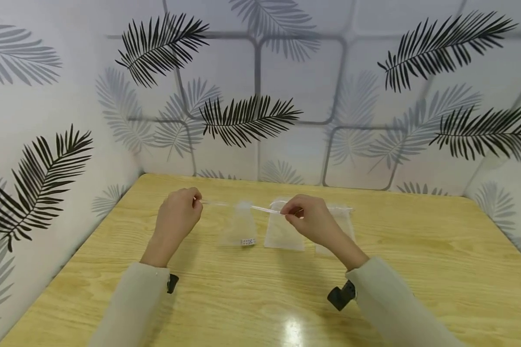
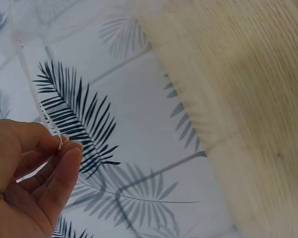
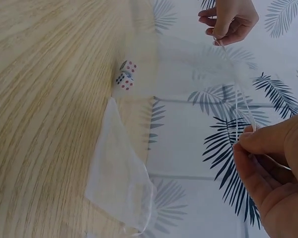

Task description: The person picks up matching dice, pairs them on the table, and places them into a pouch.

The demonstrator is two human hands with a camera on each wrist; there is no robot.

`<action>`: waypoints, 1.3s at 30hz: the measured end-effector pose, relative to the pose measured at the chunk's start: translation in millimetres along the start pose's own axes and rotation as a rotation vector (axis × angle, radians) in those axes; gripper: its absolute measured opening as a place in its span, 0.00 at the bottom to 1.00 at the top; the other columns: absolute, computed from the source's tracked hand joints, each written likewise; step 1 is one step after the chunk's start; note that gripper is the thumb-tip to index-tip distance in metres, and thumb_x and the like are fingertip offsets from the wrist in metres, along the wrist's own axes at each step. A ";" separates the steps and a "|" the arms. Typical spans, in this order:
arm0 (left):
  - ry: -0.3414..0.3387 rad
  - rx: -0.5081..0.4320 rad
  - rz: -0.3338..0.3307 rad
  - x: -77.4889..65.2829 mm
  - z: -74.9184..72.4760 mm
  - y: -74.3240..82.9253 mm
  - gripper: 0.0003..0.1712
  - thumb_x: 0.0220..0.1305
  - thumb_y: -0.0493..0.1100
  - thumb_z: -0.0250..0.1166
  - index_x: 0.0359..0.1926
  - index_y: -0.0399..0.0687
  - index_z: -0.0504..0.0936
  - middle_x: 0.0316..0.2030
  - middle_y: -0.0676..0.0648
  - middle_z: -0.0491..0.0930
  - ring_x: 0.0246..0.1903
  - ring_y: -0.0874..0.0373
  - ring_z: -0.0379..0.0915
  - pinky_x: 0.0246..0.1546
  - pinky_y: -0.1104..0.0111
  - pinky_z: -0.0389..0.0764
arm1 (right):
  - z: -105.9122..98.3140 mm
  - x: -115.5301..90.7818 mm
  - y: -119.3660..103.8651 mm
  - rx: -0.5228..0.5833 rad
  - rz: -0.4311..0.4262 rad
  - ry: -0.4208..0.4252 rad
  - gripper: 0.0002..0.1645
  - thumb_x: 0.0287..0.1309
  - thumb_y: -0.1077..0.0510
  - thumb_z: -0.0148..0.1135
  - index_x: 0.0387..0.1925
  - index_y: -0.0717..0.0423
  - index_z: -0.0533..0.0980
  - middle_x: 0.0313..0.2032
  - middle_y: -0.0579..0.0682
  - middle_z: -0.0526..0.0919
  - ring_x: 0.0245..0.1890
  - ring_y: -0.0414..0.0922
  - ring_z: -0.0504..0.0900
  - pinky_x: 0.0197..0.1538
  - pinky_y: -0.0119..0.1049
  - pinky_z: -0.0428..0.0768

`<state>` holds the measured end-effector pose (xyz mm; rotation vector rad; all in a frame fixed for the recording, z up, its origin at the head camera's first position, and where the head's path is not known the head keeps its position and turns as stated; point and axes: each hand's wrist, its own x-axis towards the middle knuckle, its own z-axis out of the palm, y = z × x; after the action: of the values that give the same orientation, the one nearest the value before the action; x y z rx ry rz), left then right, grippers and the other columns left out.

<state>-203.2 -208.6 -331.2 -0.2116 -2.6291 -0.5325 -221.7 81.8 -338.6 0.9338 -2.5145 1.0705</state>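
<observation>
A sheer white drawstring bag (image 1: 239,225) hangs between the hands, its mouth gathered narrow. Dice (image 1: 248,242) with coloured pips sit in its bottom corner; the right wrist view shows the dice (image 3: 125,77) closer up. My left hand (image 1: 178,219) pinches the drawstring end on the left between thumb and fingertips; in the left wrist view a small knot shows at the fingertips of that hand (image 2: 32,173). On the other side my right hand (image 1: 310,217) pinches the opposite drawstring (image 1: 265,209). Both strings are stretched nearly straight. Whether the bag's base touches the table is unclear.
Behind and below the right hand lie two more sheer bags, one in the middle (image 1: 284,236) and one further right (image 1: 342,221), partly hidden by that hand. The wooden table (image 1: 234,299) meets a leaf-patterned wall (image 1: 295,149) at the back.
</observation>
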 end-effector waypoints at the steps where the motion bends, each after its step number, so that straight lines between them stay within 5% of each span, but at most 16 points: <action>1: -0.012 -0.001 -0.013 2.0 2.0 -1.6 0.11 0.60 0.30 0.54 0.39 0.31 0.82 0.30 0.36 0.83 0.15 0.57 0.66 0.16 0.67 0.69 | 2.0 1.5 0.8 0.000 0.002 -0.005 0.06 0.53 0.72 0.63 0.32 0.61 0.82 0.33 0.54 0.84 0.32 0.48 0.83 0.37 0.35 0.83; 17: -0.157 -0.042 -0.137 18.4 41.0 -13.2 0.10 0.63 0.31 0.54 0.35 0.31 0.82 0.28 0.36 0.83 0.14 0.59 0.65 0.16 0.71 0.66 | 26.8 11.5 13.0 -0.040 0.068 -0.151 0.15 0.53 0.72 0.62 0.45 0.67 0.73 0.42 0.61 0.80 0.41 0.53 0.82 0.46 0.43 0.82; 21: -0.210 -0.040 -0.160 20.6 48.7 -13.0 0.15 0.63 0.30 0.53 0.18 0.40 0.72 0.13 0.47 0.68 0.12 0.62 0.53 0.13 0.73 0.56 | 36.2 12.4 16.0 -0.069 0.076 -0.219 0.20 0.53 0.72 0.62 0.49 0.69 0.71 0.46 0.64 0.78 0.45 0.56 0.80 0.49 0.46 0.80; 25: -0.265 -0.029 -0.178 22.3 58.3 -13.9 0.25 0.61 0.26 0.51 0.13 0.50 0.56 0.10 0.54 0.50 0.13 0.63 0.41 0.13 0.74 0.47 | 48.7 11.2 18.1 -0.112 0.099 -0.306 0.23 0.54 0.70 0.62 0.53 0.70 0.71 0.49 0.64 0.77 0.49 0.57 0.78 0.52 0.47 0.78; 39: -0.353 -0.063 -0.199 26.9 65.9 -9.3 0.27 0.60 0.26 0.47 0.11 0.52 0.51 0.08 0.55 0.46 0.11 0.65 0.39 0.11 0.75 0.47 | 71.3 7.0 10.4 0.023 0.150 -0.371 0.25 0.58 0.67 0.57 0.58 0.70 0.69 0.57 0.64 0.75 0.55 0.60 0.77 0.55 0.49 0.78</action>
<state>-255.4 -189.0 -376.5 -0.0672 -2.9996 -0.7003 -232.6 33.0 -391.0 1.0475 -2.9183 1.0515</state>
